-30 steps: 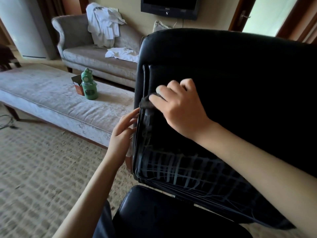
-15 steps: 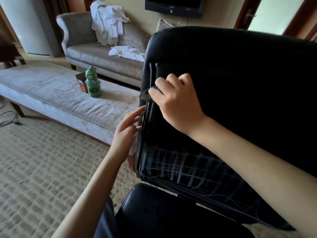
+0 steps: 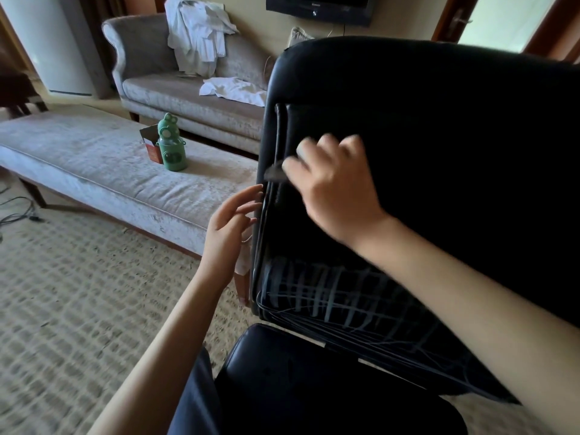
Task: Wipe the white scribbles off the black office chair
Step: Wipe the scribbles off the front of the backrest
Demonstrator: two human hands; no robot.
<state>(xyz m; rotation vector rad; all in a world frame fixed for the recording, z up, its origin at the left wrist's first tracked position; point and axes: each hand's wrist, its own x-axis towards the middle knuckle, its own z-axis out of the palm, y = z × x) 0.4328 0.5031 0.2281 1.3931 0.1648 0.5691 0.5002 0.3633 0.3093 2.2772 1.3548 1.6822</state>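
The black office chair (image 3: pixel 439 120) fills the right half of the view, its backrest facing the person and its seat (image 3: pixel 314 387) at the near edge. The upper and middle backrest look plain black, with no marks showing. The white scribbles (image 3: pixel 329 293) cross the lowest band of the backrest in a dense lattice, running from the left edge far to the right under the forearm. By that showing, the job is partly done at best and the thickest patch is left.

The carpet (image 3: pixel 78 309) lies open on the left. A long padded bench (image 3: pixel 94 171) stands just beside the chair's left edge, so there is little room on that side. The gap between backrest and seat is narrow where the lowest lines run.

The right hand (image 3: pixel 335 189) is blurred, high on the left part of the backrest and well above the scribbles. Its fingers are bent over what appears to be a small grey wipe (image 3: pixel 274 173), pressed to the raised seam. The left hand (image 3: pixel 229 233) is loose, and its straight fingertips touch the backrest's left edge and hold nothing.
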